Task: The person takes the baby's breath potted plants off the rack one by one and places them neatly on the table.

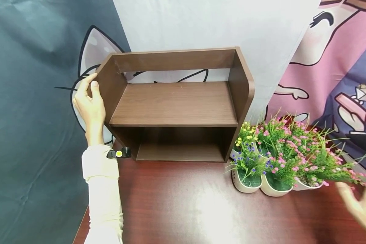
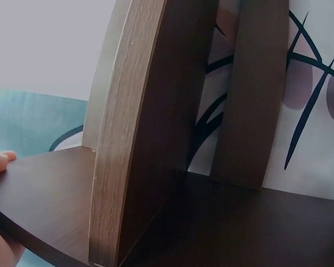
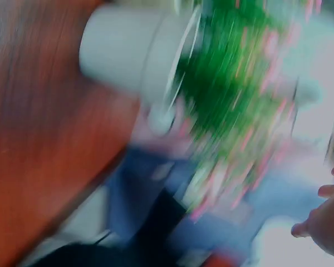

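Note:
A brown two-tier wooden shelf (image 1: 174, 105) stands upright against the backdrop. My left hand (image 1: 89, 101) grips the edge of its left side panel, thumb and fingers on opposite faces. The left wrist view shows the fingertips (image 2: 3, 160) at the far left over the dark panel. At the lower right, my right hand (image 1: 361, 201) is blurred, fingers spread apart, holding nothing visible. It is nearest to the rightmost potted pink-flowered plant (image 1: 323, 162), which tilts blurred across the right wrist view in its white pot (image 3: 122, 50).
Several artificial plants in white pots crowd beside the shelf's right side, among them a blue-flowered one (image 1: 248, 169) and a yellow-flowered one (image 1: 245, 134). Everything stands on a glossy reddish-brown tabletop (image 1: 177, 200). Printed cloth (image 1: 33, 112) hangs behind and at the sides.

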`<state>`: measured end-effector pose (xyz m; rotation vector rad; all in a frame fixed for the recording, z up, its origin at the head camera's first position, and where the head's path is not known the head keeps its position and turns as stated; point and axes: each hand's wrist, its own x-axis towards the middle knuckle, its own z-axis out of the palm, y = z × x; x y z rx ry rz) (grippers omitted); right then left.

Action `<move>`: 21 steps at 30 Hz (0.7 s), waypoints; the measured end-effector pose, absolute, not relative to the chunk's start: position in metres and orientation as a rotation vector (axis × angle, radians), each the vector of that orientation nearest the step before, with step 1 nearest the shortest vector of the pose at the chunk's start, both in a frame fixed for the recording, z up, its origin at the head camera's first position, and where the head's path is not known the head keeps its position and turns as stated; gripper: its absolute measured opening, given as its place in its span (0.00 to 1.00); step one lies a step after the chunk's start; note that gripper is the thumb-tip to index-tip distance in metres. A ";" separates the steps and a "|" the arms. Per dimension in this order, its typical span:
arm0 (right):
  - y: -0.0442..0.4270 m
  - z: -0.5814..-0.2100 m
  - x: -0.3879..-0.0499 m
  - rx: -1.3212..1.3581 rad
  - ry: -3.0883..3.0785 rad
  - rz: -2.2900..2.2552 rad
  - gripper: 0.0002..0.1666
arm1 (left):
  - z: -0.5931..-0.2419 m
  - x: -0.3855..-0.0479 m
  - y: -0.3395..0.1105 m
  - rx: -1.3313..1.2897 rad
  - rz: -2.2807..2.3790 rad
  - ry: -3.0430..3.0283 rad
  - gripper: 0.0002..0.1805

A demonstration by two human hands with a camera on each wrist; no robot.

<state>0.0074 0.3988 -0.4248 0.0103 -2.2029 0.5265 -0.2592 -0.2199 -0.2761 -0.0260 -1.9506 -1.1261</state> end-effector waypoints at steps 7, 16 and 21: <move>0.300 -0.378 -0.009 0.576 -2.334 0.221 0.56 | -0.276 -0.265 -0.222 -0.025 -1.131 -1.950 0.15; 0.270 -0.396 -0.022 0.800 -2.585 0.126 0.57 | -0.280 -0.272 -0.220 -0.067 -1.154 -1.944 0.15; 0.259 -0.395 -0.027 0.850 -2.604 0.110 0.53 | -0.282 -0.277 -0.217 -0.104 -1.151 -1.895 0.14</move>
